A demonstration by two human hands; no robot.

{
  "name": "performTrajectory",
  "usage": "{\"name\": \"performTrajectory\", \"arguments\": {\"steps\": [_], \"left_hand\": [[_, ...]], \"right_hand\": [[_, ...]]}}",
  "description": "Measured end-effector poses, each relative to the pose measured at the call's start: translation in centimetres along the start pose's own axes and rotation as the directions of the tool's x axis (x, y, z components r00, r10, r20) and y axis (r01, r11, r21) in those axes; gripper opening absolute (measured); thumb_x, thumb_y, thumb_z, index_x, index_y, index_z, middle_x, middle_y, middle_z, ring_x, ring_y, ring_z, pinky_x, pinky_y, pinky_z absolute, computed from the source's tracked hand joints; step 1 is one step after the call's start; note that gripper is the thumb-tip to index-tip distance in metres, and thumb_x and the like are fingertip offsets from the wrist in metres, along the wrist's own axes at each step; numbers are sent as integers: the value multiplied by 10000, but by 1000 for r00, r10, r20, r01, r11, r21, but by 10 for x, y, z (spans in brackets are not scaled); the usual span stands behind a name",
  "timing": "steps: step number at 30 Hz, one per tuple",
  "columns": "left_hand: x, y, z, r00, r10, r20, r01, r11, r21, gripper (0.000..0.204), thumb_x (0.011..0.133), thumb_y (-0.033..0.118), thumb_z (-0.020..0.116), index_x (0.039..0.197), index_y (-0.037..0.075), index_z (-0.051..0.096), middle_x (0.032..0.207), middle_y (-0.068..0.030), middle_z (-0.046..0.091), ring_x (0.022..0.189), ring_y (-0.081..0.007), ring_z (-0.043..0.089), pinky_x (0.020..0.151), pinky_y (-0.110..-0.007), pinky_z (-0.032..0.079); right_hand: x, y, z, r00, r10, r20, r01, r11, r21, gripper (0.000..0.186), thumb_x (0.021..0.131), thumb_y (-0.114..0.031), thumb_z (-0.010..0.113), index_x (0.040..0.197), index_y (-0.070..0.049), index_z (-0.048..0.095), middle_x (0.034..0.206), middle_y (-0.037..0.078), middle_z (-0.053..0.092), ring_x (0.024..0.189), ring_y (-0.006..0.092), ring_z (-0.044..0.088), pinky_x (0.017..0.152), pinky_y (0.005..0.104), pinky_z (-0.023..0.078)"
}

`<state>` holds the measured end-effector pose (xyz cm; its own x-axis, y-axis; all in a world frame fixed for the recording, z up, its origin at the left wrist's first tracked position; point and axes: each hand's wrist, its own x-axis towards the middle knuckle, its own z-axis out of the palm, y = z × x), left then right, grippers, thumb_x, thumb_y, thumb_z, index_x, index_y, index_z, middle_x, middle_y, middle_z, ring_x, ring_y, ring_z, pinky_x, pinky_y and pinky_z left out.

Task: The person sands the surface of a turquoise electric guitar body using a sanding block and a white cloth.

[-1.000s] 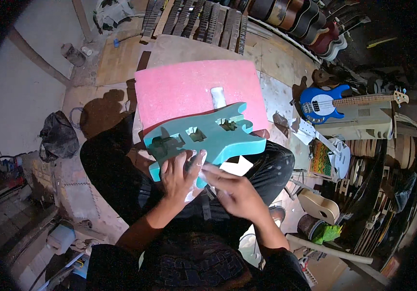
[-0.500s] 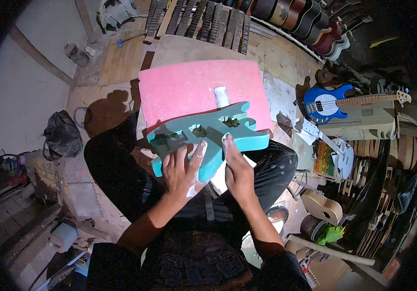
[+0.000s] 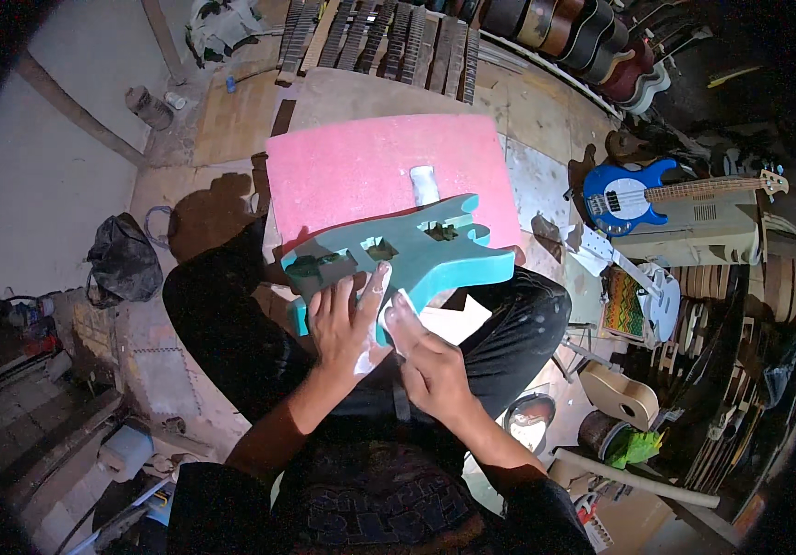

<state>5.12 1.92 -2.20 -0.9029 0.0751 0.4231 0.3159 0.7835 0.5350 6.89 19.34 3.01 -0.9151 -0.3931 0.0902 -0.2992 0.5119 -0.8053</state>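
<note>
A turquoise electric guitar body [image 3: 407, 264] with routed cavities lies across my lap, its far side over a pink foam pad [image 3: 379, 157]. My left hand [image 3: 340, 319] steadies its near edge, thumb and fingers on the upper face. My right hand [image 3: 424, 356] is closed on a small pale piece that looks like folded sandpaper, pressed at the near horn's edge; its fingertips are partly hidden. White dust coats parts of both hands. On the pad, just beyond the body, rests a small white block [image 3: 424, 185]. A white sheet [image 3: 458, 322] shows below the body, at my right leg.
Several fretted necks [image 3: 379, 42] lie in a row at the far side. A blue bass guitar [image 3: 624, 197] rests on a pale case to the right, above an unfinished guitar body [image 3: 620, 396]. Guitar bodies hang at far right. A black plastic bag [image 3: 125, 259] sits at left.
My right hand has slid left and toward me along the body's near edge, closer to my left hand. The left hand and the guitar body have stayed nearly in place.
</note>
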Motion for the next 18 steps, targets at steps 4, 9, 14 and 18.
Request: {"name": "performTrajectory", "arguments": {"steps": [4, 9, 14, 18], "left_hand": [[-3, -1, 2, 1000, 19, -11, -19, 999, 27, 879, 788, 409, 812, 1584, 189, 511, 1155, -133, 608, 981, -334, 611, 841, -455, 430], [-3, -5, 6, 1000, 10, -23, -9, 999, 36, 861, 808, 459, 800, 1579, 192, 523, 1133, -137, 607, 962, -334, 603, 834, -452, 417], [6, 1, 2, 1000, -8, -12, 9, 999, 31, 832, 836, 456, 781, 1581, 189, 526, 1111, -143, 608, 953, -339, 594, 838, -455, 410], [7, -5, 2, 999, -33, 15, 32, 999, 28, 809, 832, 434, 786, 1562, 175, 552, 1103, -144, 607, 953, -337, 590, 839, -451, 409]], "right_hand": [[13, 36, -6, 994, 38, -103, -49, 993, -106, 697, 850, 150, 536, 1521, -37, 561, 1555, 257, 527, 1378, 409, 582, 1118, 431, 525], [3, -1, 2, 1000, -4, -27, 3, 1000, -20, 669, 818, 132, 561, 1468, -15, 615, 1555, 268, 529, 1355, 417, 606, 1103, 423, 537], [8, 45, 1, 993, -1, -118, -6, 998, -57, 658, 822, 150, 541, 1461, 7, 606, 1576, 264, 502, 1398, 430, 556, 1144, 444, 503], [8, 14, 3, 991, 91, -102, -93, 996, -15, 727, 794, 155, 548, 1502, -10, 571, 1593, 270, 474, 1399, 427, 550, 1130, 428, 511]]}}
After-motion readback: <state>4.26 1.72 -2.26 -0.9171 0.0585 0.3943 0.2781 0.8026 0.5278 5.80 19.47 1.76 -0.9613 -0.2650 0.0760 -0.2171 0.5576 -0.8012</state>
